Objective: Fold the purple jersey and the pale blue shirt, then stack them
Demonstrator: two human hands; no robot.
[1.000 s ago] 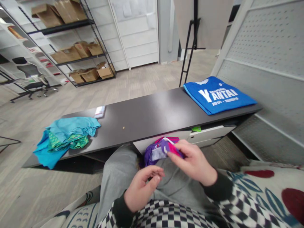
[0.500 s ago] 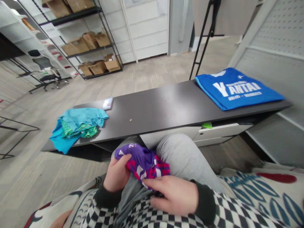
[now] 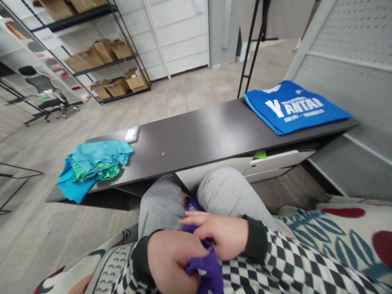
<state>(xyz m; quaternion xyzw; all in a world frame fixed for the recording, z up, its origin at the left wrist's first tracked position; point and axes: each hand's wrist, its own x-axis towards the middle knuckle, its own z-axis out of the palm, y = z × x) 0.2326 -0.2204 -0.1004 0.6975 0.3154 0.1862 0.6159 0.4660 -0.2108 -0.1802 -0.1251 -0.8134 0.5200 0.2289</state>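
Two hands touch the purple cloth [image 3: 204, 271] by your gray pants [image 3: 228, 192]: your left hand [image 3: 171, 261] grips it tight, while your right hand [image 3: 220, 237] curls over it, grip unclear.

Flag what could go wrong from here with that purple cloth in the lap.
The purple cloth is bunched loosely under the left hand and right hand, and part of it lies between the knees, so it could slip through and drop to the floor. The teal cloth also seems to overhang the table edge, so a bump might pull it off.
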